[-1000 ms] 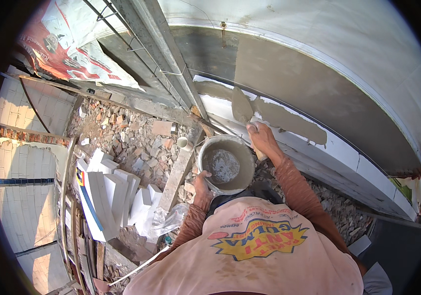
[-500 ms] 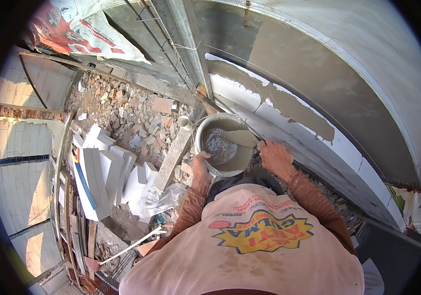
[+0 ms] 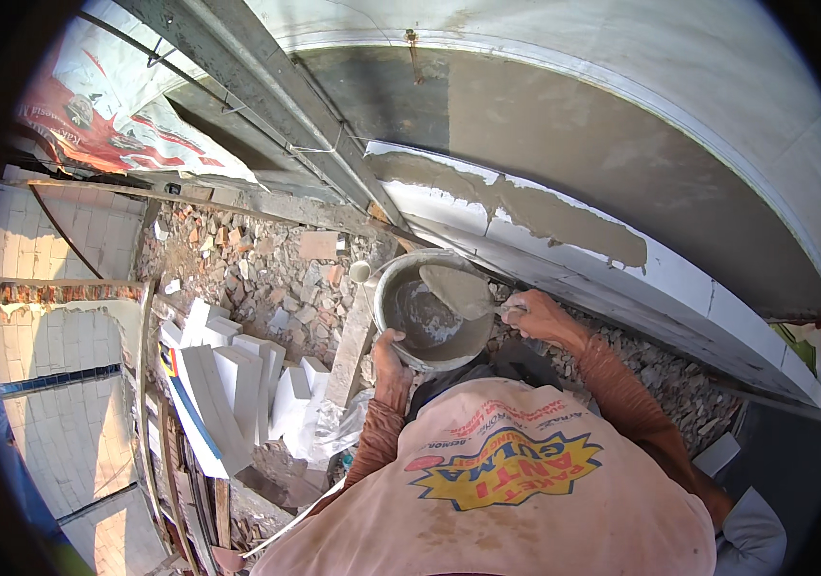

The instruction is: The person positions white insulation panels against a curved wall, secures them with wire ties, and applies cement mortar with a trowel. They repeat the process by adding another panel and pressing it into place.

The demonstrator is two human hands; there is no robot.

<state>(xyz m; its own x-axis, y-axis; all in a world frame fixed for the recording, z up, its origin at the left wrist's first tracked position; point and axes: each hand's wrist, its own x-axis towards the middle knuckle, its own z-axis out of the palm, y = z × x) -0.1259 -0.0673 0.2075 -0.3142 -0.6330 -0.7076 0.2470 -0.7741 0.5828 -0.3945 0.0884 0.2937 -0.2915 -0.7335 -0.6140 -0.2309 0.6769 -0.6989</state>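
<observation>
A round bucket (image 3: 468, 346) with grey wet mortar (image 3: 418, 322) in its bottom stands in front of me. My left hand (image 3: 390, 368) is closed on its near-left rim, the thumb over the edge. My right hand (image 3: 540, 320), just right of the bucket, is wrapped round the handle of a trowel (image 3: 458, 292). The mortar-coated blade reaches over the far-right rim into the bucket opening. Fingers hide most of the trowel's handle.
Right of the bucket runs a low white block wall (image 3: 564, 252) with mortar smeared along its face. White blocks (image 3: 228, 384) and a clear plastic sheet (image 3: 341, 422) lie at left. Broken rubble (image 3: 285, 278) covers the ground. A metal post (image 3: 266, 91) rises ahead.
The whole view has shifted and turned slightly. The trowel blade has swung and tilted over the bucket, showing its broad face more. My left hand stays on the rim.
</observation>
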